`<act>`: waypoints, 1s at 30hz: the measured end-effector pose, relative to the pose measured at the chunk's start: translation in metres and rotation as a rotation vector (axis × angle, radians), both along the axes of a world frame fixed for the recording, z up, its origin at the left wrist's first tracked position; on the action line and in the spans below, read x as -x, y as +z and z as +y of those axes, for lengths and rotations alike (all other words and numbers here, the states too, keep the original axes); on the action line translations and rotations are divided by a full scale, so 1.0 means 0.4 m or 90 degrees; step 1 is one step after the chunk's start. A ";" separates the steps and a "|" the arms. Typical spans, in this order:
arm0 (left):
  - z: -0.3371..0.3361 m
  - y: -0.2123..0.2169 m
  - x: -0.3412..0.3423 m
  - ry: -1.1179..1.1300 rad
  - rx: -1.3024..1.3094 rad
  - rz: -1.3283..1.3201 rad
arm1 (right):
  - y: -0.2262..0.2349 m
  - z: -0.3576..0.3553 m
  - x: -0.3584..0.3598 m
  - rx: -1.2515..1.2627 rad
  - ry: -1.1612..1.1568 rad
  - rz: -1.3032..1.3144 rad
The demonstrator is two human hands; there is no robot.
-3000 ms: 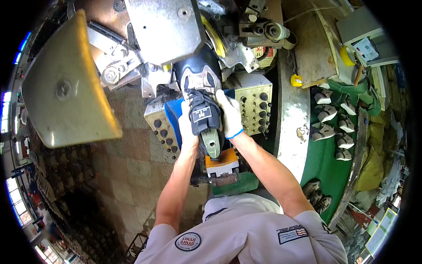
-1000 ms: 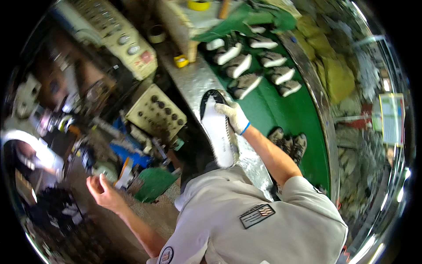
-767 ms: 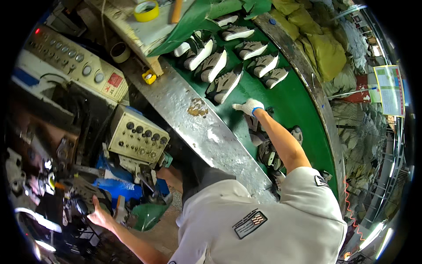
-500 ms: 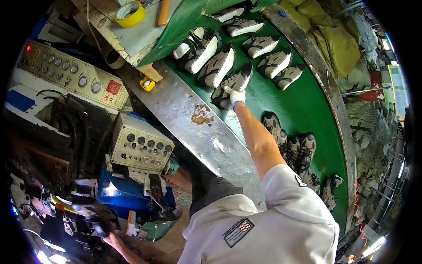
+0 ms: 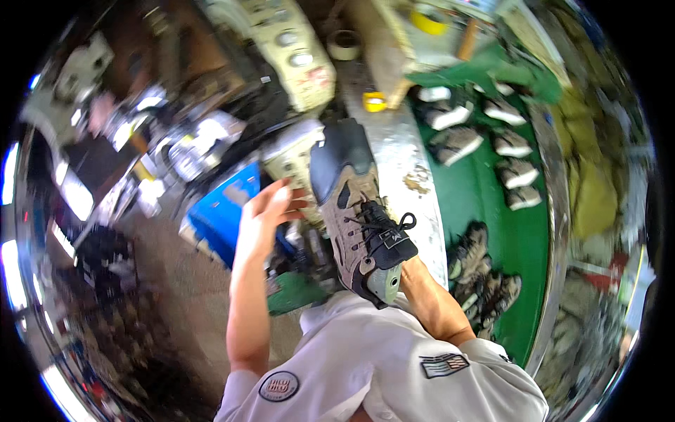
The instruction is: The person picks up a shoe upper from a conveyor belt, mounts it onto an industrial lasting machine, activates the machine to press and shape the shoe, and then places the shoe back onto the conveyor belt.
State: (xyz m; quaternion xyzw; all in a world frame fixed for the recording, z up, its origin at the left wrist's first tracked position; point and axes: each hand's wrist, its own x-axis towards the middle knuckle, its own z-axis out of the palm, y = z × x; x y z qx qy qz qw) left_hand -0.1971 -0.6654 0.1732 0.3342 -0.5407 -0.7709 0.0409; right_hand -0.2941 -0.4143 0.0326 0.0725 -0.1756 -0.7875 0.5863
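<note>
Brown-grey shoe (image 5: 344, 225) aloft, black toe pointing far left, heel near right; black laces tied, green last (image 5: 384, 283) inside.

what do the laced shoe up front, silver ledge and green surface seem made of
Shoe: matte brown-grey body, perhaps suede or a lookalike; its smoother black toe could be leather or rubber.
Ledge: probably bare metal, going by its bright silvery shine around a brownish patch.
Green surface: smooth, evenly coloured, likely plastic or rubber sheeting, though I can't tell which.
</note>
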 end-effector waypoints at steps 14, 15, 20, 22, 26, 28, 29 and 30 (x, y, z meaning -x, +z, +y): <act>-0.328 -0.030 -0.314 0.464 0.019 0.088 | 0.283 -0.625 -0.172 -0.475 0.054 0.471; -0.345 -0.028 -0.316 0.473 0.031 0.107 | 0.289 -0.652 -0.174 -0.452 0.039 0.471; -0.372 -0.067 -0.303 0.485 0.050 0.136 | 0.268 -0.755 -0.173 -0.442 0.003 0.477; -0.359 -0.090 -0.283 0.453 -0.013 0.118 | 0.243 -0.782 -0.170 -0.452 -0.010 0.452; -0.333 -0.116 -0.247 0.417 -0.140 0.075 | 0.212 -0.796 -0.183 -0.450 -0.016 0.436; -0.367 -0.146 -0.263 0.380 -0.107 0.056 | 0.186 -0.812 -0.191 -0.451 -0.033 0.440; -0.380 -0.158 -0.268 0.360 -0.091 0.047 | 0.177 -0.818 -0.196 -0.452 -0.043 0.442; -0.383 -0.168 -0.270 0.358 -0.072 0.038 | 0.169 -0.820 -0.204 -0.458 -0.045 0.414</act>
